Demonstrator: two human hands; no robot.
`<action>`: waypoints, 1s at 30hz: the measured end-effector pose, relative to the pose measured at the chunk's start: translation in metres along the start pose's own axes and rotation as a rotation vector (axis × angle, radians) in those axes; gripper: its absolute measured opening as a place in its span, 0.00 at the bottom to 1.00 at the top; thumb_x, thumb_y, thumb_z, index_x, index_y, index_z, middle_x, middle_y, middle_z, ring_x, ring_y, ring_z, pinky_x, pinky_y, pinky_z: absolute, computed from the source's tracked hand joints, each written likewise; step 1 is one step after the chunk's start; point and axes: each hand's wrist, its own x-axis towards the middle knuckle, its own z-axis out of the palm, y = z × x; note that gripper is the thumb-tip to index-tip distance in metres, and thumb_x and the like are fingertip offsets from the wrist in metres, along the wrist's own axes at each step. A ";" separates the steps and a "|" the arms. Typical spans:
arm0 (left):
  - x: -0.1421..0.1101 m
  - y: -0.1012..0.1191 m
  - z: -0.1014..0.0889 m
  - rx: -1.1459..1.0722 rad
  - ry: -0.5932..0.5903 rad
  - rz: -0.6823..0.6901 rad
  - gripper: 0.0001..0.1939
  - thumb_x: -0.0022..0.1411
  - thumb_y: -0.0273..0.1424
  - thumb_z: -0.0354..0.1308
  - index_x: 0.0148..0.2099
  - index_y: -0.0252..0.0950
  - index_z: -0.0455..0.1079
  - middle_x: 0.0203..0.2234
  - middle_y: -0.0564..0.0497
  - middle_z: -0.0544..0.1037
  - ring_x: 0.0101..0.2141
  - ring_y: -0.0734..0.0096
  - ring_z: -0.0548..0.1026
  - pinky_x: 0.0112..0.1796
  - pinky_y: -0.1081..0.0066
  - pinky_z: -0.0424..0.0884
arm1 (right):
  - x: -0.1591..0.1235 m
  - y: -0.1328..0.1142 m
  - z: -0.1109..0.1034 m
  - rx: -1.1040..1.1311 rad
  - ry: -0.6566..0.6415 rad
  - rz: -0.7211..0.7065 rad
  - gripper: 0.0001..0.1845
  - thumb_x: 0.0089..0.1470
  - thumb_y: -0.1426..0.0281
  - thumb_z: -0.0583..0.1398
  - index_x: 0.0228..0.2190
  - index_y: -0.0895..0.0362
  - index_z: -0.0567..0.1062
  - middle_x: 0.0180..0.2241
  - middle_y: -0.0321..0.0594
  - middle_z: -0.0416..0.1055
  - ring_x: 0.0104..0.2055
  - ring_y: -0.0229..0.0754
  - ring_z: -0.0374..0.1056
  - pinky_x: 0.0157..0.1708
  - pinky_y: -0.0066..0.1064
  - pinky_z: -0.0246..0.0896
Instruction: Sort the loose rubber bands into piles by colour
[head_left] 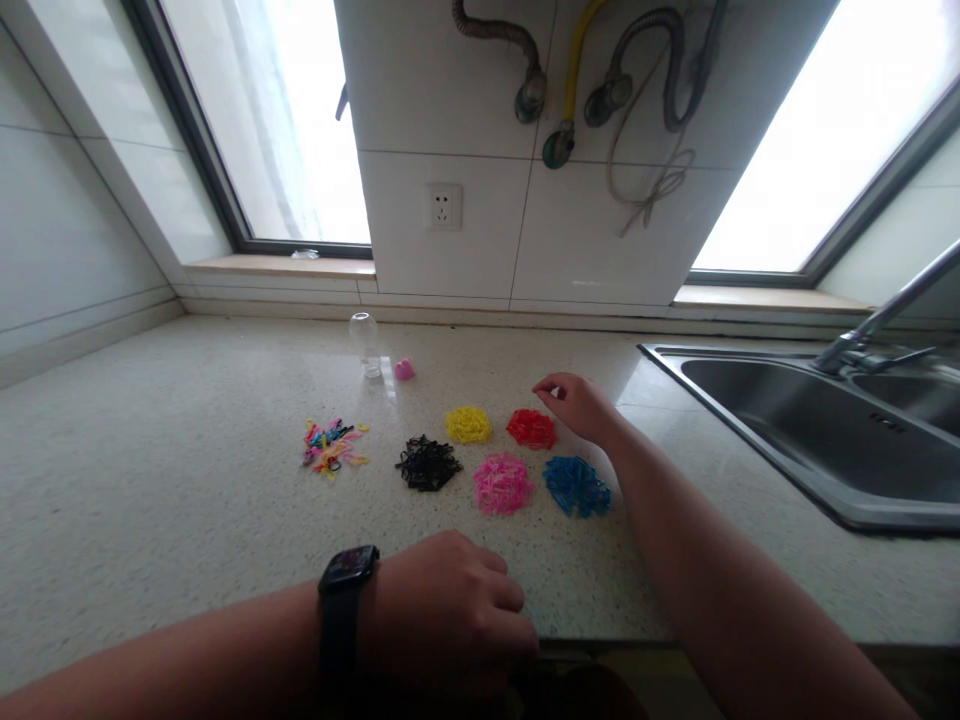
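My right hand (576,405) is held just behind and to the right of a pile of red rubber bands (531,428). Its thumb and forefinger are pinched together; whatever may be between them is too small to make out. Curled into a loose fist, my left hand (457,605) rests by the counter's front edge, a watch (349,570) on its wrist, and nothing shows in it. Between the hands lie piles of yellow bands (469,424), black bands (427,463), pink bands (503,484) and blue bands (577,486). A small mixed-colour pile (334,446) sits further left.
Toward the back stand a clear plastic bottle (366,345) and a pink cap (404,369). A steel sink (750,440) with a faucet (862,335) is set into the speckled counter (187,480) at right. The tiled wall carries a socket (443,207) and hoses (574,70).
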 end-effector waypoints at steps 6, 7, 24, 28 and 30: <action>-0.001 0.000 0.002 -0.004 0.000 -0.001 0.04 0.63 0.35 0.57 0.37 0.41 0.67 0.25 0.56 0.72 0.27 0.70 0.67 0.24 0.66 0.59 | 0.004 0.020 0.009 0.195 -0.017 0.167 0.13 0.54 0.65 0.59 0.36 0.57 0.81 0.33 0.42 0.79 0.32 0.42 0.71 0.35 0.32 0.63; -0.001 0.000 0.002 -0.004 -0.003 -0.001 0.04 0.63 0.35 0.57 0.37 0.40 0.67 0.25 0.56 0.72 0.27 0.71 0.67 0.24 0.66 0.59 | 0.005 0.022 0.010 0.235 -0.032 0.175 0.13 0.54 0.66 0.59 0.37 0.57 0.81 0.33 0.42 0.79 0.33 0.42 0.71 0.36 0.32 0.63; 0.001 0.000 -0.001 -0.034 -0.017 -0.016 0.04 0.63 0.34 0.57 0.39 0.41 0.70 0.25 0.56 0.73 0.26 0.70 0.67 0.25 0.66 0.59 | 0.006 0.029 0.009 0.394 -0.097 0.238 0.16 0.52 0.64 0.58 0.38 0.60 0.80 0.29 0.42 0.77 0.30 0.40 0.69 0.32 0.30 0.62; 0.002 0.001 -0.004 -0.132 -0.024 -0.055 0.05 0.62 0.33 0.57 0.40 0.42 0.72 0.25 0.56 0.75 0.28 0.70 0.71 0.28 0.68 0.64 | 0.006 0.028 0.008 0.404 -0.087 0.242 0.15 0.52 0.64 0.58 0.37 0.60 0.80 0.28 0.41 0.77 0.30 0.40 0.69 0.31 0.30 0.61; 0.002 0.000 -0.009 -0.230 -0.031 -0.072 0.07 0.61 0.30 0.58 0.42 0.42 0.74 0.27 0.56 0.77 0.30 0.71 0.74 0.31 0.70 0.66 | 0.006 0.028 0.009 0.405 -0.085 0.251 0.16 0.52 0.64 0.58 0.37 0.59 0.80 0.28 0.41 0.76 0.28 0.39 0.68 0.30 0.29 0.61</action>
